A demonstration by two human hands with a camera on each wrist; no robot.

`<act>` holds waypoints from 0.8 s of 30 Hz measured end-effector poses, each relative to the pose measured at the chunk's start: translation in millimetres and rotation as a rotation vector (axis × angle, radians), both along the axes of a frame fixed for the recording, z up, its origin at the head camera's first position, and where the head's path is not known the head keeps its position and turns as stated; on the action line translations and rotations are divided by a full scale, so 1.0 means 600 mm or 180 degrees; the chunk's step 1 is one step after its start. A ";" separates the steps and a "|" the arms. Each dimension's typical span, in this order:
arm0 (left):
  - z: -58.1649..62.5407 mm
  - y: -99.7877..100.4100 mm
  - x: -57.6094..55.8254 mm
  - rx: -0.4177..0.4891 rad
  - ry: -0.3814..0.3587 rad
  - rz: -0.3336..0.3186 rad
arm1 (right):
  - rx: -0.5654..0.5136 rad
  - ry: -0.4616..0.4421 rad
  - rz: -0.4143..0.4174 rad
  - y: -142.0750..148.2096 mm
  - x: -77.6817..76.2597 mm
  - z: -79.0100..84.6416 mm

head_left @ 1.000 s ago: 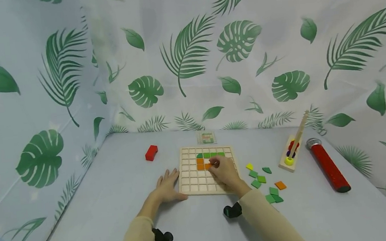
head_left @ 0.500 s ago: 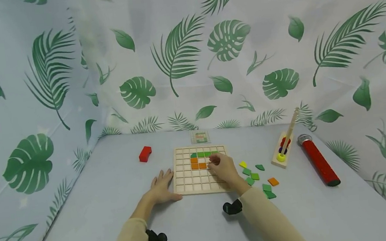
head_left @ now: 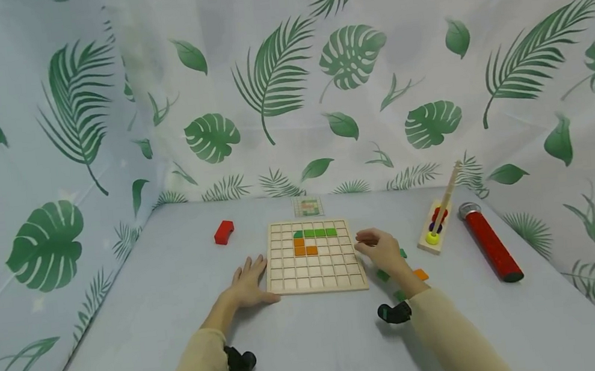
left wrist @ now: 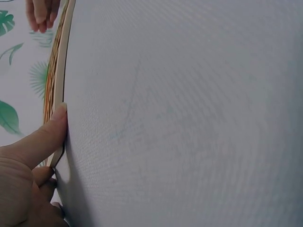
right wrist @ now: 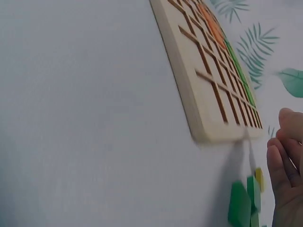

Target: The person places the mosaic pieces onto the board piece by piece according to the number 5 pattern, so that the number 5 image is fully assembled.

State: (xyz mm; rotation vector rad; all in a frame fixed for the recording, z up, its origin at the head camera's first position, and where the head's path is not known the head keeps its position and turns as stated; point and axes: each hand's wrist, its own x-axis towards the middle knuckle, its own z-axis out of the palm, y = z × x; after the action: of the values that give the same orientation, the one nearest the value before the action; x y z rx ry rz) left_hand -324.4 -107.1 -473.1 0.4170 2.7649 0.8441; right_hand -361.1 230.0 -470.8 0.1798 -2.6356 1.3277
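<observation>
One board lies on the table: we see the left hand, fingers spread, touching its edge, and the right hand, fingers loosely bent, just beside it, near green tiles

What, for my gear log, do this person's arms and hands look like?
The left sleeve and right sleeve are long, plain cream. A rounded black wrist camera juts beside each cuff. The left hand and right hand are ungloved.

Pale table, gridded board, loose tiles, microphone
</observation>
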 end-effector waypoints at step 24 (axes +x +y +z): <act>-0.002 0.007 0.013 0.0009 0.0061 -0.0072 | 0.0032 -0.0398 -0.0403 0.200 0.092 -0.007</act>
State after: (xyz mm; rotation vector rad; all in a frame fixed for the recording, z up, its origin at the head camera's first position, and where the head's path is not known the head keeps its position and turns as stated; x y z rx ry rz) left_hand -316.7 -103.0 -474.5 0.4582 2.7713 0.8429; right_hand -305.8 349.7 -475.1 -0.0702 -2.7044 1.3248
